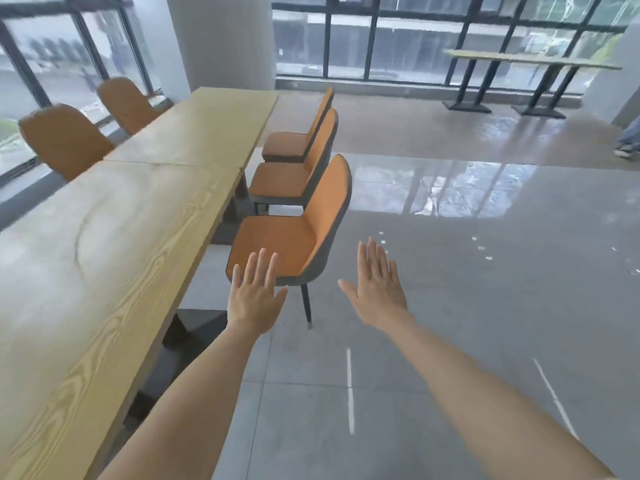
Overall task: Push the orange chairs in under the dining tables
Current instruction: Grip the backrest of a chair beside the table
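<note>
Standing off table edge (181, 271) — nearest chair (277, 235)

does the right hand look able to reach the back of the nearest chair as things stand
Probably yes: the right hand is open and empty, beside the nearest chair, and nothing stands between it and the chair's back.

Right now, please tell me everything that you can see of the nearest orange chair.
The nearest orange chair has an orange padded seat and inner back, a grey outer shell and a thin dark leg with a pale tip. It stands upright on the grey floor, facing the wooden table, its seat not yet under it. The open left hand overlaps its seat edge in the view; contact cannot be told.
</note>
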The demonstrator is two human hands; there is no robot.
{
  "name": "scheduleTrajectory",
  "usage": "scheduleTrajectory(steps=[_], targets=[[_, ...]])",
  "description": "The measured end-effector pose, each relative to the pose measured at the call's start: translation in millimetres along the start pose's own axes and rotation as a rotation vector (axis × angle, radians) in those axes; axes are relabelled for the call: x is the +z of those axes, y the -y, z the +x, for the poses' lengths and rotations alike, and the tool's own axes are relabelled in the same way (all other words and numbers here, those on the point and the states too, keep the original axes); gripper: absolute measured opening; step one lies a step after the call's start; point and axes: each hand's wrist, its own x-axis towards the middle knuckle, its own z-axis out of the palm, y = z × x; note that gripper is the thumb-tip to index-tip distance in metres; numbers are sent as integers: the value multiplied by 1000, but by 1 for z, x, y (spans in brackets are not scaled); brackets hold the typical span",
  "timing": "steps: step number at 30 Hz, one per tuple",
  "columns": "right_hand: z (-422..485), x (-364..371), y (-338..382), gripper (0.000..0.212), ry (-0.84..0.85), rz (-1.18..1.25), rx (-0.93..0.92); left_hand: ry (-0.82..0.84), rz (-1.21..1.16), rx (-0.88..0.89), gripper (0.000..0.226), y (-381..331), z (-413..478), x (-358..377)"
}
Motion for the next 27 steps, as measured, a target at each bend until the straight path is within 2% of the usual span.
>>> scheduleTrajectory(steps=[10,18,27], targets=[[197,-19,-123,72,11,-77,-138,-31,-21,-163,66,-92,185,15],[384,-50,-174,73,63,-132,-301,-24,-39,-253,69,-134,355,13],[556,-35,-193,87,191,-318,-671,112,-65,-397,77,-175,463,28]])
